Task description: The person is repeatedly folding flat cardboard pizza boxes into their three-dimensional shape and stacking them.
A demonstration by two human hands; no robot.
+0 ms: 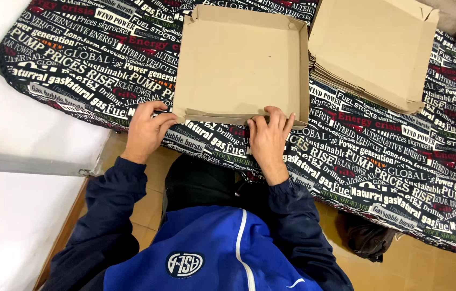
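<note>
I see the shallow square brown cardboard box [239, 62] lying open on the table [368, 151] with the printed cloth; my left hand [147, 131] pinches its near-left corner, my right hand [268, 137] presses fingers flat on its near wall flap

Single head view, steep downward, close over table [379, 161] edge.

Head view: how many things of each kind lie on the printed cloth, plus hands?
Folded-up cardboard box: 1
Stack of flat cardboard blanks: 1 (the number of sheets cannot be told)
Hands on the box's near edge: 2, left hand and right hand
Total: 4
</note>
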